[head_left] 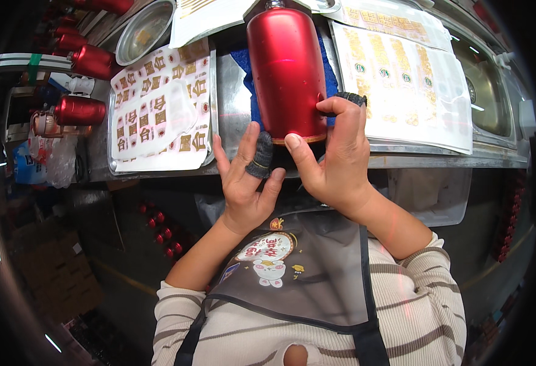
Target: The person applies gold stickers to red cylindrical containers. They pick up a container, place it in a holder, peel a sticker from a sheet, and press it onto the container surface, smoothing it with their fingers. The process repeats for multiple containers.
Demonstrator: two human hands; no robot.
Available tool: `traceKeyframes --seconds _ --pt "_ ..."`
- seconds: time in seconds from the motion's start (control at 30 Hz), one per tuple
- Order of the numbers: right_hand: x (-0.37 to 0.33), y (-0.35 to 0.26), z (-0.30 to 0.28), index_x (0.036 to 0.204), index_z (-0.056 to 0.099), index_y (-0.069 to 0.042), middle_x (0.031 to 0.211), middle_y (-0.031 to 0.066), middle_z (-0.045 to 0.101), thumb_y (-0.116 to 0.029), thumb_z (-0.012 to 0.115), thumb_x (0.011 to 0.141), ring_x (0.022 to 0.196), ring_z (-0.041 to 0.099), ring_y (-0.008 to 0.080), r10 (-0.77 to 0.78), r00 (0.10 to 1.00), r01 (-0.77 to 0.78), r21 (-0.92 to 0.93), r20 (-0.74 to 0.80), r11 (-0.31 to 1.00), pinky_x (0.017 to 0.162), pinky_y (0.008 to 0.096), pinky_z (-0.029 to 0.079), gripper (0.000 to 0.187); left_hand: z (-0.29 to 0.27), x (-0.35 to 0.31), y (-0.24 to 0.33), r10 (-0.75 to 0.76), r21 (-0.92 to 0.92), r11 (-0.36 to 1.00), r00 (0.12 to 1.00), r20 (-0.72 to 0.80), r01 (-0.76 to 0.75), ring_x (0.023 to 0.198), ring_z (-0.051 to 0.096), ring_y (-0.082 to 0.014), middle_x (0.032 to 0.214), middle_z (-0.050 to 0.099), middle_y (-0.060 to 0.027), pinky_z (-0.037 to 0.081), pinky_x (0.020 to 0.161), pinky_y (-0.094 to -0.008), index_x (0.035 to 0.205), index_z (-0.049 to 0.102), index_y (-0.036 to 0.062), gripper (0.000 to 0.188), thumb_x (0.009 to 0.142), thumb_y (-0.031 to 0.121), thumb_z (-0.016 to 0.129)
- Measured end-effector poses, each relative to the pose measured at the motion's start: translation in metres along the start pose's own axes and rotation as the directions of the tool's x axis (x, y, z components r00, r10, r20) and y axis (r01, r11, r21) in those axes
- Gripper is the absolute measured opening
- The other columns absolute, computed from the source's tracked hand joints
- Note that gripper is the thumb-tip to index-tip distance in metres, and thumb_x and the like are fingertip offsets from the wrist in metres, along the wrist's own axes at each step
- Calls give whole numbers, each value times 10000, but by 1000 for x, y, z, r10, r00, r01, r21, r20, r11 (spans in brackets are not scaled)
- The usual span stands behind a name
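A glossy red bottle point(286, 73) lies on a blue cloth point(330, 61) at the table's front edge, base toward me and neck pointing away. My right hand point(336, 152) grips its base end, thumb at the bottom rim and bent fingers along the right side. A dark knitted finger cover point(352, 97) sits on one of those fingers. Just left of the base, my left hand point(243, 177) is open with fingers apart, holding nothing; whether its fingertips touch the bottle is unclear. Grey knitted covers point(260, 160) wrap one of its fingers.
To the left, a metal tray holds decal sheets point(158, 110) with gold and red print; more decal sheets point(396, 79) lie on the right. A metal bowl point(146, 30) stands at the back left, a steel basin point(490, 91) far right. Other red bottles point(80, 111) line the left side.
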State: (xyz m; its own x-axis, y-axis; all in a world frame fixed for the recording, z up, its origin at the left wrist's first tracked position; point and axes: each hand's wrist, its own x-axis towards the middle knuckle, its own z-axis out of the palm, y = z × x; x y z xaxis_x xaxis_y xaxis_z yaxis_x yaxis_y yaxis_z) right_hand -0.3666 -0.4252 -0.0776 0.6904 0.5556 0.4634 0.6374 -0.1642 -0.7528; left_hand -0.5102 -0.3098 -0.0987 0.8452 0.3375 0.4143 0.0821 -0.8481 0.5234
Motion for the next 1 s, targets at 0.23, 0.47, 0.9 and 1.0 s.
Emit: traceKeyframes --seconds 0.23,0.47,0.9,1.0 --pt "-3 5 -2 1201 461 37 1108 186 535 -138 660 877 863 584 300 20 998 -26 123 51 992 675 368 510 418 -11 9 2 75 21 997 997 24 -76 1328 517 -364 1413 533 -244 81 1160 -645 1194 664 -20 398 813 83 711" --pt "-6 8 -3 1197 496 30 1107 199 548 -77 606 904 836 598 304 83 994 -99 241 75 966 700 361 520 331 -20 26 12 173 202 963 983 58 -181 1299 545 -360 1443 504 -244 147 1145 -632 1091 727 34 342 774 162 748" --pt "-29 21 -23 1142 596 8 922 66 604 54 536 898 578 506 73 154 988 -153 354 26 923 545 232 395 255 -5 55 25 293 191 935 955 54 -298 1436 318 -471 1523 429 -204 76 1136 -680 954 735 76 272 714 188 797" --pt "-30 12 -28 1102 638 -8 806 83 632 65 597 841 529 535 156 -214 973 195 178 91 964 510 286 401 274 -16 45 2 123 132 985 989 -79 -112 1436 337 -441 1551 383 -212 86 1143 -666 1327 621 73 680 677 136 809"
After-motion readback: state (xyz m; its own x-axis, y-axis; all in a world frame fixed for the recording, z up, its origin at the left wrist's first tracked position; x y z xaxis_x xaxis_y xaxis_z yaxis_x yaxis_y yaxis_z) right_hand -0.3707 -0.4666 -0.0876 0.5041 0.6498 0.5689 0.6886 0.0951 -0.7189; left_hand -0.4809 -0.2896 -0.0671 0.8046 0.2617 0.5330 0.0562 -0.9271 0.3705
